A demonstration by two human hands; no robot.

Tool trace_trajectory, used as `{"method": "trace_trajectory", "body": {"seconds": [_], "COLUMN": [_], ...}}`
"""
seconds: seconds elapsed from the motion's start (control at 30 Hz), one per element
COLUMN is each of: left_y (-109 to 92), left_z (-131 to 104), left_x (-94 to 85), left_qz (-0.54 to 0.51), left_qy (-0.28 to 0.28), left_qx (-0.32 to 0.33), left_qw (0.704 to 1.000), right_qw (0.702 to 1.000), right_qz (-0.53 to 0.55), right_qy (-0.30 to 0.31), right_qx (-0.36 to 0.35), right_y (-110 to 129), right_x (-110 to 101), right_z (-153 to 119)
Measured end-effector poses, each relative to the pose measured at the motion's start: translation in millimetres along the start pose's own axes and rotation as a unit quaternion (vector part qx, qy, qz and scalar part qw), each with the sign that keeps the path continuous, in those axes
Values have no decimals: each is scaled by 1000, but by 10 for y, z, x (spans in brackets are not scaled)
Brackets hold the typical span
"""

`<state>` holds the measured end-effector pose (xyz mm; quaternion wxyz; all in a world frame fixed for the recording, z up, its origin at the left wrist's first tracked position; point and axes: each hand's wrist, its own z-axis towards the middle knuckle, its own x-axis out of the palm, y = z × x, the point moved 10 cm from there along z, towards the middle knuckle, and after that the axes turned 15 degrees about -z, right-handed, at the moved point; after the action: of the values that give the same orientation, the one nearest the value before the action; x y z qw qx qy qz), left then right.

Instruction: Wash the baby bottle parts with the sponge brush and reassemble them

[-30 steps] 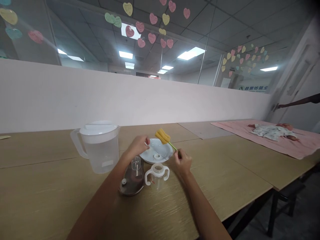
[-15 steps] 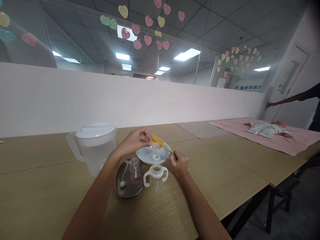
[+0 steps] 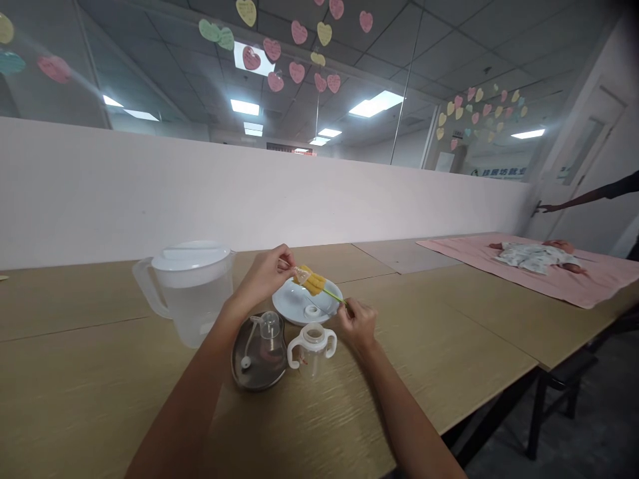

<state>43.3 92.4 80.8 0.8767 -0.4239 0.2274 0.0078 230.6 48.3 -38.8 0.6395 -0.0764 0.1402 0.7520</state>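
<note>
My left hand is closed in a pinch on a clear bottle nipple. My right hand grips the green handle of a bottle brush, whose yellow sponge head meets the nipple. Both are above a white bowl with a white ring in it. Nearer me stands a clear baby bottle with two white handles, its top uncovered. Left of it, a dark metal tray holds a clear cap and a straw tube with a weighted end.
A lidded, translucent water jug stands at the left. On the right, a doll lies on a pink cloth. Another person's arm reaches to the door handle. A dark stool is beside the table's right edge.
The nipple has shifted slightly left and up, and now overlaps the sponge head's left end. My right hand keeps its grip on the brush. The camera view has shifted slightly.
</note>
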Motion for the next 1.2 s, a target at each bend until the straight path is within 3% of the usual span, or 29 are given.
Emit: {"method": "trace_trajectory", "body": {"seconds": [0.3, 0.73, 0.9, 1.2], "left_y": [-26, -2, 85, 19], "left_z": [14, 34, 38, 10], "left_x": [27, 76, 6, -5], "left_qz": [82, 163, 218, 178], "left_qy": [-41, -40, -46, -17], "left_qx": [22, 56, 47, 35], "left_qw": [996, 984, 974, 983], "right_qw": [1000, 999, 999, 999], "right_qz": [9, 13, 26, -37], "right_qy": [2, 6, -9, -9], "right_qx": [-11, -39, -30, 19], "right_y": [33, 102, 66, -31], "right_x": [-3, -8, -56, -8], "right_z": [-3, -14, -5, -13]}}
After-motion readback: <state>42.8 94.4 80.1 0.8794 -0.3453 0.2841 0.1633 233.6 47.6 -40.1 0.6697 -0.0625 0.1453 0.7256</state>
